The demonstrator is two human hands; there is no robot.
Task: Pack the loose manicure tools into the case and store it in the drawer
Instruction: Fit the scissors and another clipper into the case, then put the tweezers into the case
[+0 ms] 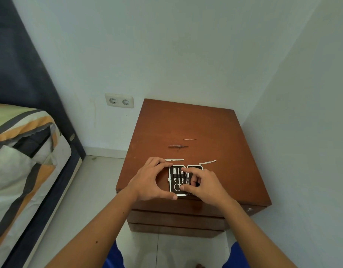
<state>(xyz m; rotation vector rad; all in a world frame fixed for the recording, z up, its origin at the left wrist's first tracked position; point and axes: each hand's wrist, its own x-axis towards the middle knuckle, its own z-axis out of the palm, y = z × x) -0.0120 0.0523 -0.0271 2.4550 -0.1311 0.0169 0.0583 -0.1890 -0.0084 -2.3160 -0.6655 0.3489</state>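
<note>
On the near edge of the brown nightstand [215,132], at about six o'clock of its top, the manicure case [178,179] lies open flat, its tool-holding half to the left and its lid half [194,167] to the right. The left hand [151,180] brackets the case from nine o'clock, fingers curved over the far corner and thumb along the near rim, steadying it rather than lifting. The right hand [203,185] lies over the hinge and lid, forefinger and thumb reaching onto the tool half near the scissors [177,187]; whether they pinch a tool or only press one into its strap cannot be told.

Four loose tools remain outside the case: a flat nail file [175,159] touching the left fingertips at twelve o'clock of the case, a shaped cuticle pusher [207,162] at one o'clock, tweezers [178,146] farther back, and a thin metal pick [190,139] beyond them.

Packing appears to be under way, roughly at its midpoint. Next calls for picking up the nearest piece, likely the file, and sliding it under a free elastic loop while the left hand holds the case still. The drawers [176,217] below are closed.
</note>
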